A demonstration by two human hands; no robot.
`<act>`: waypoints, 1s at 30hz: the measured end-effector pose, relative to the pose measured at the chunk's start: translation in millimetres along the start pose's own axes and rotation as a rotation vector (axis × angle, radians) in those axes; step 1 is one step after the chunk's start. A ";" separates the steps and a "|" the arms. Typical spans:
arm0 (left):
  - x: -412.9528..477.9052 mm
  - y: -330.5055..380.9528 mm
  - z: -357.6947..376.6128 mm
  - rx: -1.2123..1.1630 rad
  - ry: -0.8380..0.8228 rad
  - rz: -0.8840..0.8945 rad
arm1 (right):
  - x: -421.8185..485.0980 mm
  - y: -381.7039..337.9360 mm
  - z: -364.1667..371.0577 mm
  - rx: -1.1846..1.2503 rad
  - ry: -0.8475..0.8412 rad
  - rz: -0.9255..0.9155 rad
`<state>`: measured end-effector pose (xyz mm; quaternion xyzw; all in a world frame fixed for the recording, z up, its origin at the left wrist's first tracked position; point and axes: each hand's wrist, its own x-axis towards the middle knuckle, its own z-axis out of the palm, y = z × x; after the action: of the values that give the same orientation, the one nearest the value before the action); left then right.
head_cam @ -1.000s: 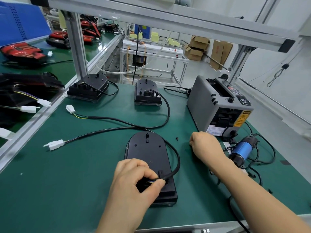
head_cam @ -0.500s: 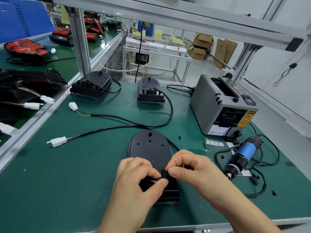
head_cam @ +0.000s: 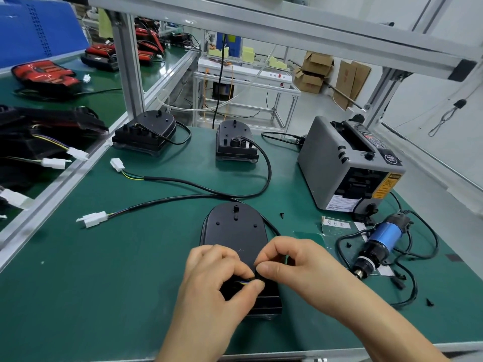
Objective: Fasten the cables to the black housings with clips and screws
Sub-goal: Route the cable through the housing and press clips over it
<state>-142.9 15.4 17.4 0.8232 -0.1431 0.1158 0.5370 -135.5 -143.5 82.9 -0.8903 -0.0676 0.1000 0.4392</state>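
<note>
Black housing [head_cam: 235,231] is lying flat near the front edge of the green bench [head_cam: 109,270] — left hand [head_cam: 217,278] is pinching its cable [head_cam: 162,203] at the coloured wires [head_cam: 241,282], right hand [head_cam: 295,259] is pinching a small black piece [head_cam: 259,276] alongside.

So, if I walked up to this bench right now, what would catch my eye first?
Two bare hands meet at the near end of a black housing in the middle of the green bench: the left hand pinches its cable, the right hand a small black clip. To the right stand a grey boxy machine and, lying nearer, a blue power screwdriver.
</note>
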 end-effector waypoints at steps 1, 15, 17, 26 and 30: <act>0.3 -0.2 -2.1 -0.010 -0.015 0.002 | 0.1 -0.1 -1.0 -0.024 0.005 -0.005; 0.9 -15.4 -22.5 0.073 -0.134 0.273 | 8.5 7.4 -2.8 0.043 -0.121 0.169; 0.4 -16.7 -21.8 0.071 -0.129 0.275 | 10.7 7.3 -2.6 0.036 -0.132 0.178; -0.5 -22.3 -19.0 0.008 -0.087 0.287 | 22.7 -1.8 -8.8 -0.084 -0.248 0.199; -0.6 -23.3 -20.6 -0.011 -0.093 0.282 | 28.7 -5.9 -13.0 -0.185 -0.308 0.227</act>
<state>-135.8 43.3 5.4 0.7966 -0.2826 0.1510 0.5126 -104.7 -144.0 92.0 -0.9028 -0.0422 0.2770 0.3261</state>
